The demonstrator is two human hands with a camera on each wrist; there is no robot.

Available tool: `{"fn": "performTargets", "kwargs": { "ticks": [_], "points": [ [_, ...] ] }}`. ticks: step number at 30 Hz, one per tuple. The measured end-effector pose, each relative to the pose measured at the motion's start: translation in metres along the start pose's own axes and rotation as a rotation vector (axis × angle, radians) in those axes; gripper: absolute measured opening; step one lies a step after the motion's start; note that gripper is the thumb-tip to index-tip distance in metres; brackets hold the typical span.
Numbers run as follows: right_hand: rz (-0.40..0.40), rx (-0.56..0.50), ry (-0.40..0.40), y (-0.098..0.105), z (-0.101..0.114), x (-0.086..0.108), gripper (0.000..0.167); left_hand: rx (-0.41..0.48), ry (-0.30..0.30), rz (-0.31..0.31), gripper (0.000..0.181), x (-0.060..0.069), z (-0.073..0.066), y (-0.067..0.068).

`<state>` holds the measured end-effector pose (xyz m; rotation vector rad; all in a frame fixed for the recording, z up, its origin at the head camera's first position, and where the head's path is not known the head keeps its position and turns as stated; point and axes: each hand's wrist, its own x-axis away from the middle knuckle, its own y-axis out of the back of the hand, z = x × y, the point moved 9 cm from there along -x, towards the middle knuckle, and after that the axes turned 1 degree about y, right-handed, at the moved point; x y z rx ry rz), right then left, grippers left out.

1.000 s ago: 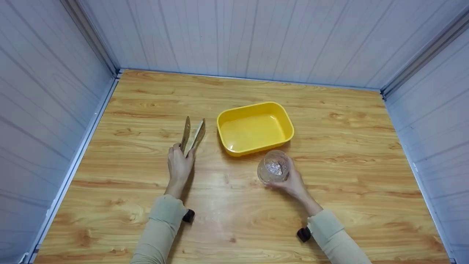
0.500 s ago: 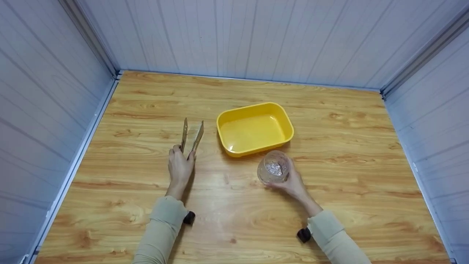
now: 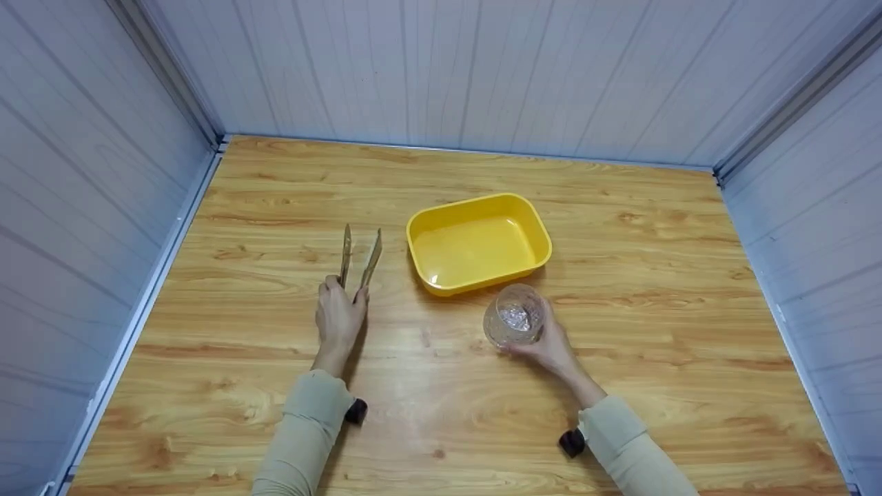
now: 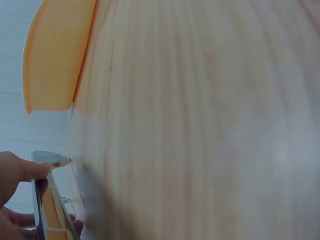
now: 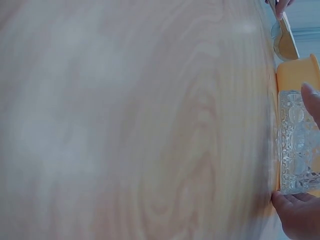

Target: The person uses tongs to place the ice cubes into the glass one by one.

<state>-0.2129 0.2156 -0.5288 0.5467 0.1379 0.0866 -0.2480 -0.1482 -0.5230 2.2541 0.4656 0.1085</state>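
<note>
Metal tongs [image 3: 373,258] are gripped in my left hand [image 3: 339,315], on the left of the table. Their two arms stand apart and point away from me, with nothing between the tips. In the left wrist view the tongs [image 4: 50,210] look shiny, and the thumb lies along one arm. A clear glass [image 3: 515,318] with a raised pattern is held by my right hand [image 3: 551,344], just in front of the yellow basin [image 3: 482,282]. The right wrist view shows thumb and fingers round the glass [image 5: 297,145]. Any contents are too unclear to tell.
The basin lies between and beyond both hands on the wood-grain tabletop [image 3: 441,406], and nothing is visible inside it. Pale panel walls [image 3: 441,76] close off the back and both sides.
The tongs have turned slightly in my left hand, and their tips have come a little nearer to me. My right hand and the glass stay in place.
</note>
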Motion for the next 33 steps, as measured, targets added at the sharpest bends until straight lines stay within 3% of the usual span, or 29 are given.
{"fn": "performTargets", "kwargs": {
  "ticks": [5,12,18,23,29,33],
  "points": [
    [-0.007,0.001,0.018,-0.002,-0.006,-0.001,0.099,-0.054,0.017,0.003,0.048,-0.002,0.002,0.002],
    [-0.003,-0.059,0.018,0.003,0.031,0.003,0.094,-0.098,0.018,0.000,0.047,-0.002,0.002,0.003],
    [-0.006,-0.060,0.038,-0.001,0.013,-0.001,0.106,-0.191,-0.024,-0.004,0.059,0.001,-0.001,0.002],
    [-0.013,-0.055,0.032,-0.004,-0.003,-0.002,0.116,-0.246,-0.116,-0.004,0.073,0.004,-0.009,0.004],
    [0.012,-0.059,0.098,0.003,0.022,0.003,0.108,-0.194,-0.257,0.012,0.065,0.010,-0.026,0.012],
    [0.052,-0.105,0.076,0.009,0.030,0.005,0.105,-0.162,-0.346,0.002,0.060,0.012,-0.042,0.020]
  ]
}}
